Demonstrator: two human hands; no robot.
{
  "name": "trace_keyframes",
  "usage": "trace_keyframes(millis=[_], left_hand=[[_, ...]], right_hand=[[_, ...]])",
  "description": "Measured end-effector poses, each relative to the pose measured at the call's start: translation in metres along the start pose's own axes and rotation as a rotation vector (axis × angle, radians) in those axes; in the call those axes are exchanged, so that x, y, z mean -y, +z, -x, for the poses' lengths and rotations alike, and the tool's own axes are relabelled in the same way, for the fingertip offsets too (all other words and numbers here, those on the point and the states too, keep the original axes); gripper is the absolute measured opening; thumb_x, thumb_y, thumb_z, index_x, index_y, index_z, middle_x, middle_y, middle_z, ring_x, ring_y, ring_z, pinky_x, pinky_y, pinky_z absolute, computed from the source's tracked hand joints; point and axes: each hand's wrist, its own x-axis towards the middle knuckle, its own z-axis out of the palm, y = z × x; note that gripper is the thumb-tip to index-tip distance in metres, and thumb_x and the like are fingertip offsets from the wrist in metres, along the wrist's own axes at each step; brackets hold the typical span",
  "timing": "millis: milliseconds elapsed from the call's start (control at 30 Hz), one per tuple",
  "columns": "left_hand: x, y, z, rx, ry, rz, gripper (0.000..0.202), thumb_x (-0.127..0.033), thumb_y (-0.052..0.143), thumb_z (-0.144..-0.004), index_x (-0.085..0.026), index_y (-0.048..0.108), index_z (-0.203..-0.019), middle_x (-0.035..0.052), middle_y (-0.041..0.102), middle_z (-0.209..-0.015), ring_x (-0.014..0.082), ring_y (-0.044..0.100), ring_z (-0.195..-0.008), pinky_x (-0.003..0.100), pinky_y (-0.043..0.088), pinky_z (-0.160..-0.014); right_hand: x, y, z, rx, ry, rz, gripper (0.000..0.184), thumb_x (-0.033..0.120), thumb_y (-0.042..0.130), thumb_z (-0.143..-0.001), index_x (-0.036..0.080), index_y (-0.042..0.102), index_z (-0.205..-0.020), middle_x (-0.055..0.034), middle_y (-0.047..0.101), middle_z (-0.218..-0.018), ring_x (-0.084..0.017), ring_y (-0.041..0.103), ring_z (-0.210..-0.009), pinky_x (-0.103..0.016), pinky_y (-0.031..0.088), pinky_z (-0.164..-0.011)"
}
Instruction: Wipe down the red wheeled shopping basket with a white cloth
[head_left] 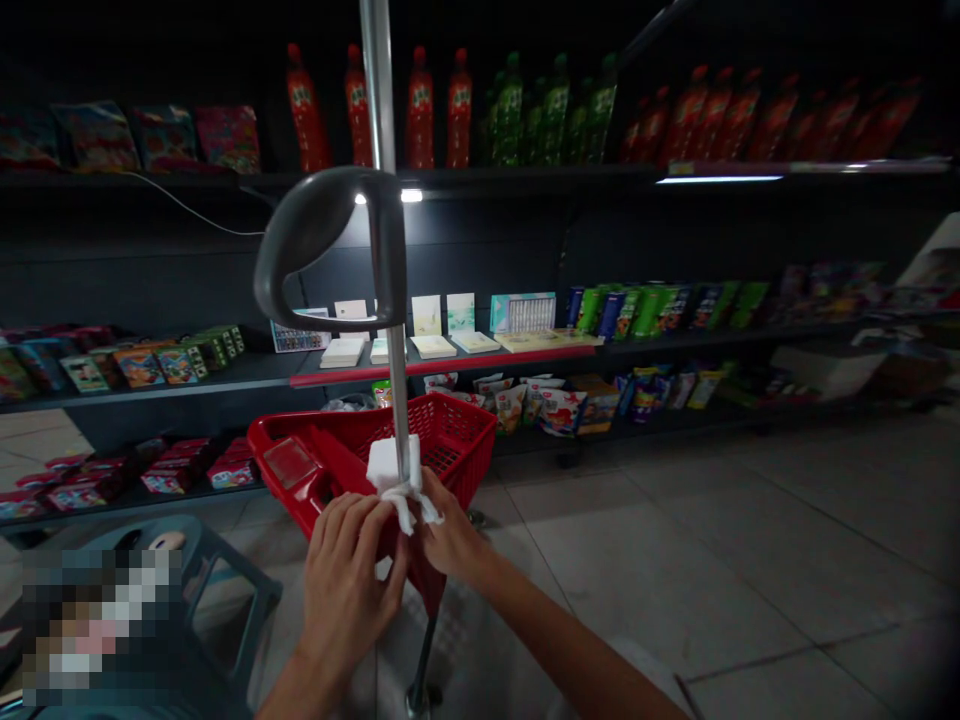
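A metal pole (400,400) rises in front of me, with a looped grey handle (330,245) on it. Low on the pole sits a white block (384,462), foam-like, with a white strip (409,505) wrapped round the pole and its loose ends hanging down. My left hand (352,560) is closed at the left of the strip, fingers bent over it. My right hand (450,530) is closed from the right, its fingertips partly hidden behind the pole and strip. Directly behind both hands is a red plastic shopping cart basket (457,430).
At lower left stands a grey-blue plastic stool (232,600) with a partly blurred item on it. Shelves beyond hold red bottles (420,110), green bottles (556,105), books (431,345), snack bags (562,410) and small boxes (139,366). The tiled floor (637,540) extends right.
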Motion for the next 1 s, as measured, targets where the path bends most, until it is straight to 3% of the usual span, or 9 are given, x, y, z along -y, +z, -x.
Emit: trace_keyframes(millis=[167, 300, 400, 500, 667, 733, 800, 900, 1000], left_hand=[[-0.007, 0.002, 0.002, -0.035, 0.015, -0.031, 0.036, -0.019, 0.067, -0.084, -0.023, 0.059, -0.118, 0.0119, 0.066, -0.112, 0.0291, 0.060, -0.109, 0.045, 0.049, -0.094], [-0.007, 0.009, 0.003, -0.077, 0.063, -0.049, 0.033, -0.019, 0.069, -0.082, -0.023, 0.059, -0.114, 0.0120, 0.064, -0.108, 0.0296, 0.059, -0.109, 0.044, 0.048, -0.093], [0.003, 0.016, 0.001, -0.038, -0.052, -0.124, 0.036, -0.029, 0.068, -0.087, -0.020, 0.057, -0.120, 0.0141, 0.063, -0.114, 0.0296, 0.059, -0.107, 0.042, 0.047, -0.089], [0.018, 0.021, -0.001, 0.040, -0.154, -0.220, 0.047, -0.043, 0.065, -0.090, -0.016, 0.055, -0.127, 0.0169, 0.062, -0.118, 0.0306, 0.060, -0.105, 0.042, 0.044, -0.087], [0.042, 0.021, 0.000, 0.257, -0.117, -0.432, 0.049, -0.047, 0.057, -0.094, -0.018, 0.055, -0.135, 0.0115, 0.067, -0.093, 0.0302, 0.060, -0.093, 0.045, 0.038, -0.088], [0.052, 0.021, 0.000, 0.297, -0.092, -0.469, 0.042, -0.046, 0.057, -0.095, -0.021, 0.062, -0.128, 0.0102, 0.068, -0.087, 0.0304, 0.059, -0.092, 0.046, 0.037, -0.090], [0.062, 0.022, -0.002, 0.306, -0.080, -0.461, 0.033, -0.047, 0.057, -0.095, -0.023, 0.067, -0.116, 0.0093, 0.068, -0.086, 0.0301, 0.059, -0.091, 0.050, 0.035, -0.095], [0.080, 0.026, -0.005, 0.302, -0.063, -0.419, 0.029, -0.046, 0.057, -0.095, -0.024, 0.070, -0.109, 0.0093, 0.070, -0.089, 0.0298, 0.059, -0.093, 0.055, 0.030, -0.101], [0.094, 0.031, -0.007, 0.308, -0.048, -0.372, 0.030, -0.046, 0.056, -0.095, -0.024, 0.071, -0.110, 0.0099, 0.069, -0.091, 0.0298, 0.058, -0.094, 0.053, 0.032, -0.099]], right_hand=[[-0.002, 0.009, -0.001, 0.046, -0.065, -0.037, 0.025, 0.029, 0.049, -0.097, 0.023, 0.062, -0.117, -0.0091, 0.064, -0.117, -0.023, 0.059, -0.107, -0.040, 0.050, -0.100], [-0.016, 0.015, 0.004, 0.067, -0.106, -0.004, 0.043, 0.037, 0.054, -0.094, 0.022, 0.054, -0.134, -0.0101, 0.062, -0.134, -0.025, 0.053, -0.129, -0.048, 0.033, -0.120], [-0.043, 0.008, 0.012, 0.146, -0.066, 0.117, 0.056, 0.020, 0.052, -0.091, 0.022, 0.045, -0.147, -0.0083, 0.055, -0.147, -0.022, 0.038, -0.147, -0.051, 0.018, -0.127], [-0.083, -0.011, 0.024, 0.159, 0.024, 0.269, 0.061, 0.007, 0.044, -0.088, 0.021, 0.045, -0.148, -0.0094, 0.048, -0.155, -0.021, 0.024, -0.154, -0.058, 0.013, -0.126], [-0.152, -0.062, 0.044, 0.168, 0.207, 0.527, 0.054, 0.011, 0.039, -0.094, 0.018, 0.049, -0.146, -0.0125, 0.045, -0.157, -0.024, 0.021, -0.155, -0.065, 0.012, -0.123], [-0.172, -0.084, 0.051, 0.142, 0.300, 0.626, 0.050, 0.014, 0.039, -0.096, 0.017, 0.052, -0.144, -0.0126, 0.045, -0.157, -0.026, 0.024, -0.154, -0.065, 0.013, -0.122], [-0.185, -0.101, 0.056, 0.078, 0.418, 0.718, 0.046, 0.017, 0.040, -0.097, 0.013, 0.057, -0.139, -0.0154, 0.047, -0.155, -0.029, 0.030, -0.150, -0.063, 0.021, -0.121], [-0.188, -0.109, 0.059, -0.076, 0.582, 0.835, 0.043, 0.015, 0.042, -0.094, 0.008, 0.063, -0.131, -0.0201, 0.055, -0.143, -0.033, 0.043, -0.136, -0.053, 0.038, -0.113], [-0.166, -0.087, 0.051, -0.132, 0.562, 0.826, 0.055, 0.006, 0.047, -0.085, 0.010, 0.060, -0.138, -0.0181, 0.058, -0.130, -0.032, 0.048, -0.122, -0.044, 0.044, -0.107]])
